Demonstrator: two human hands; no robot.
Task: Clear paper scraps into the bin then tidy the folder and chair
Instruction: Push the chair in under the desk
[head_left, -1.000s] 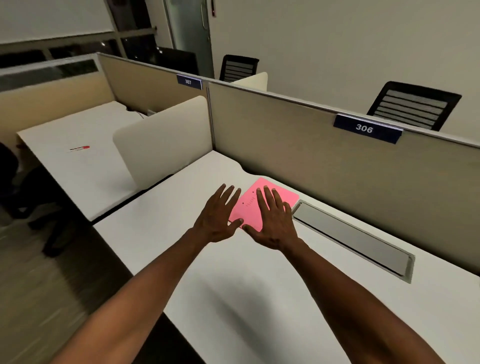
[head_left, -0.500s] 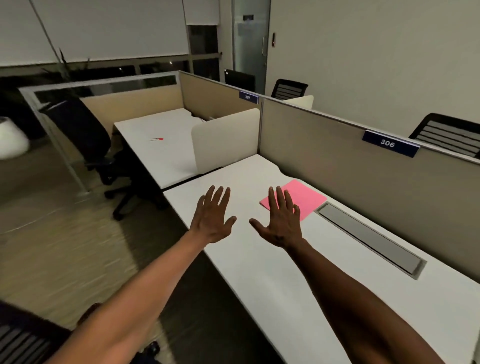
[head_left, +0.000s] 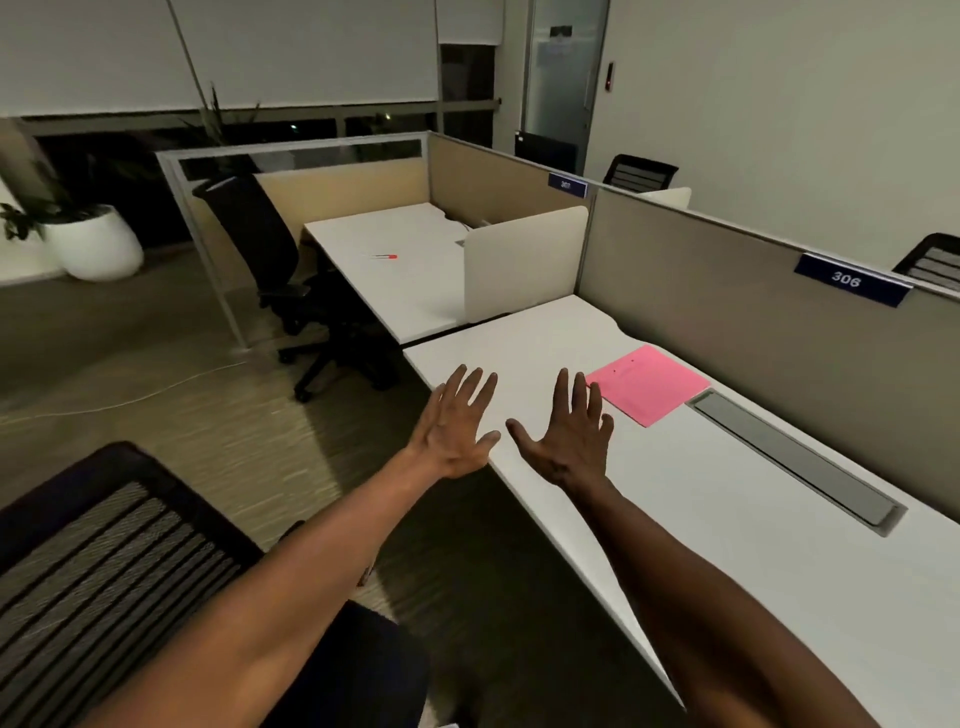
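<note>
A pink folder (head_left: 649, 383) lies flat on the white desk (head_left: 727, 519), close to the grey partition. My right hand (head_left: 566, 436) hovers over the desk just left of the folder, fingers spread and holding nothing. My left hand (head_left: 457, 423) is held beside it over the desk's front edge, also spread and empty. A black mesh-backed chair (head_left: 104, 561) stands at the lower left, next to my left arm. No paper scraps or bin are in view.
A grey cable cover (head_left: 789, 457) is set into the desk by the partition (head_left: 753, 312) marked 306. A neighbouring desk (head_left: 395, 270) carries a red-tipped pen (head_left: 385, 256), with another black chair (head_left: 270, 270) beside it. A white planter (head_left: 96, 241) stands far left on open floor.
Both hands have lifted off the pink folder and drawn back to the left. My view has swung left, bringing the near chair and floor into sight.
</note>
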